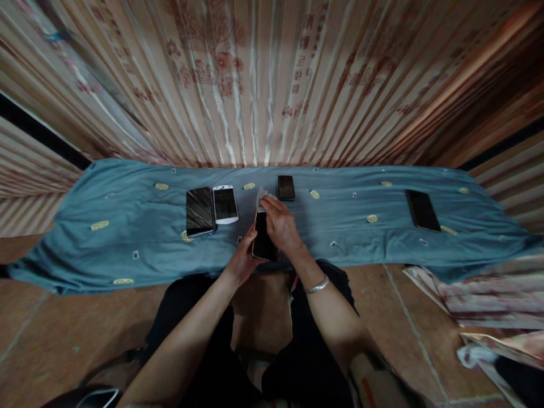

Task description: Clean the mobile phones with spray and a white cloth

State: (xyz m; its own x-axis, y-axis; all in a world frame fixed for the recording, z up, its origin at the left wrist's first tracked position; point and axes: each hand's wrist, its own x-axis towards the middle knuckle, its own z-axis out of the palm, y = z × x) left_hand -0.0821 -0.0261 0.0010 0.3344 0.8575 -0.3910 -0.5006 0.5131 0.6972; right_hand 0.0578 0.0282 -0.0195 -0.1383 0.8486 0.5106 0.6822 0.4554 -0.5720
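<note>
Lying on the blue-grey cloth [127,226], a large dark phone [199,211] and a white-framed phone [225,204] are being left side by side, touching. Just right of them, a black phone [263,241] is being gripped at its lower edge by the left hand [243,258], fingers closed round it. A white wipe [260,199] is being pinched and pressed onto its top by the right hand [280,224]. A small dark phone [286,187] is lying just beyond; another dark phone [422,210] is lying well apart, far right.
</note>
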